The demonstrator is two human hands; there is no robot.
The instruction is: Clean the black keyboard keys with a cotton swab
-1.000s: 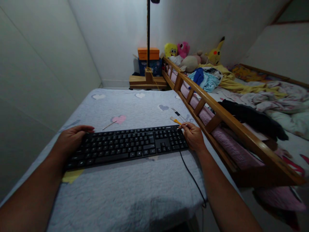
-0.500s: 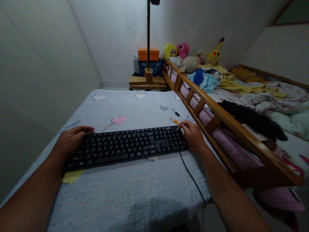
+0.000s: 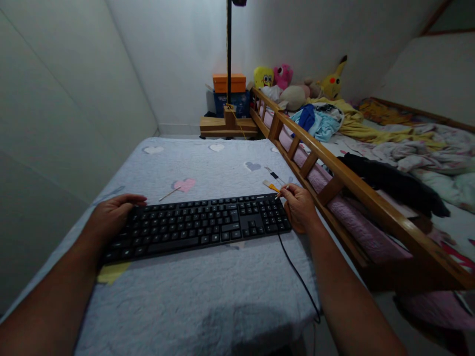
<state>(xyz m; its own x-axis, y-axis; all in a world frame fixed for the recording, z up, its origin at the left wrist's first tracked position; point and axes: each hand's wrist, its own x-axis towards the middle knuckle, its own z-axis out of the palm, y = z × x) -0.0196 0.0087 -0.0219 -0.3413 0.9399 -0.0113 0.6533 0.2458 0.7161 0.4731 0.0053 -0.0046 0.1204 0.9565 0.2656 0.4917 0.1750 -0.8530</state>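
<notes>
A black keyboard (image 3: 193, 225) lies across the bed cover, its cable (image 3: 297, 272) trailing toward me on the right. My left hand (image 3: 115, 215) is closed round its left end, fingers along the back corner. At the top right corner of the keys, my right hand (image 3: 299, 205) pinches a thin cotton swab (image 3: 279, 195), tip down by the number pad. Just behind that hand lie a small yellow-handled brush (image 3: 272, 186) and a thin tool with a black band (image 3: 273, 175). Another cotton swab (image 3: 169, 193) rests behind the keyboard, on the left.
Along the right runs a wooden bed rail (image 3: 326, 163), with clothes and a blanket (image 3: 401, 138) beyond it. Plush toys (image 3: 293, 96) sit at the far end. A stand (image 3: 229, 118) on a wooden base and an orange box (image 3: 224, 82) are at the back wall.
My right hand has shifted slightly right with the cotton swab, and its fingers have turned a little. My left hand and the keyboard look the same.
</notes>
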